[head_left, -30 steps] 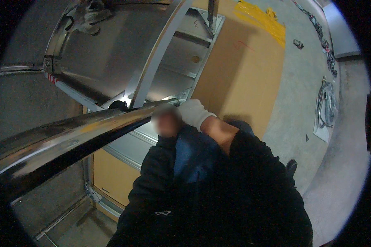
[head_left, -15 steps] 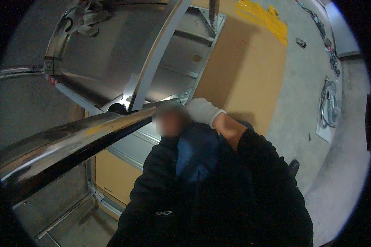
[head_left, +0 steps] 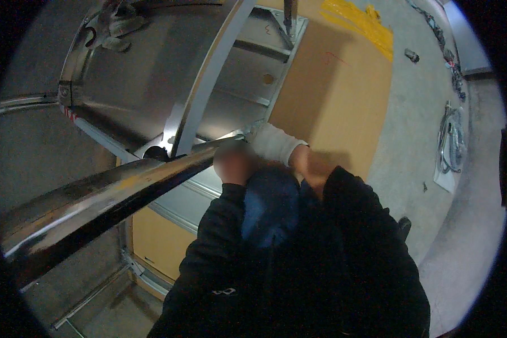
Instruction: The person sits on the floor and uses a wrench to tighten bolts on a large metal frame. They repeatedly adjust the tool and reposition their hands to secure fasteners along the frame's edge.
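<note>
- Long metal bar (head_left: 110,194): the landmark, slanting from lower left up to the hands.
- Grey gloves (head_left: 120,28): above the bar, on a metal panel (head_left: 146,70).
- Left hand (head_left: 232,162): at the bar's right end; blurred, so its grip cannot be determined.
- Right hand (head_left: 271,142), white-gloved: just right of the bar's end; fingers hidden, grip likewise indeterminable.
- Brown board (head_left: 338,96): right of the bar.
- Coiled hose (head_left: 449,141): well right of the bar, on the floor (head_left: 403,146).
</note>
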Motion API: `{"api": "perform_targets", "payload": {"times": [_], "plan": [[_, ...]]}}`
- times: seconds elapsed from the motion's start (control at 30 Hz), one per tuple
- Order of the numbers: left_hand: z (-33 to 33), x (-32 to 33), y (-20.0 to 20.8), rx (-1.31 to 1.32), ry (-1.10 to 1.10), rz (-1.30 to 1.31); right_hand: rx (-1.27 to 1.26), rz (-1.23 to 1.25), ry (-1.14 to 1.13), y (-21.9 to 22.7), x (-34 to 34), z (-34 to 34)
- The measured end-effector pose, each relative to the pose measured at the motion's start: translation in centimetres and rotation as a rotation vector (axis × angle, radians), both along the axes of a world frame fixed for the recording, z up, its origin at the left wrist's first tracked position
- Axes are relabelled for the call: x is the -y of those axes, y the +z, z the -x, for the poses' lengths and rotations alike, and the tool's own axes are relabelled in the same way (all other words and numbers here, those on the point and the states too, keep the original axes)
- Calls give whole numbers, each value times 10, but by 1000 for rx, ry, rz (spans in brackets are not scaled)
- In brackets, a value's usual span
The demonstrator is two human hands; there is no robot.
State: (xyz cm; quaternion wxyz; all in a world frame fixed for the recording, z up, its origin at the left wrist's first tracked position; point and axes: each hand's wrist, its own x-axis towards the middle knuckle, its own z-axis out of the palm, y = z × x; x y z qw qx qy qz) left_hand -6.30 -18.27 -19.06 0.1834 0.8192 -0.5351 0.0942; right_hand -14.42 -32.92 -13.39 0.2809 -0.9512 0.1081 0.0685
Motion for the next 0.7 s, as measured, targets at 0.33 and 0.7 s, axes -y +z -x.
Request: {"api": "perform_targets", "payload": {"times": [0.33,0.7], "plan": [[4,-6,-40,-298,315,-193,102,246,240,-19,27,-34],[4,-12,-29,-199,119,-139,151,152,58,-22,9,-5]]}}
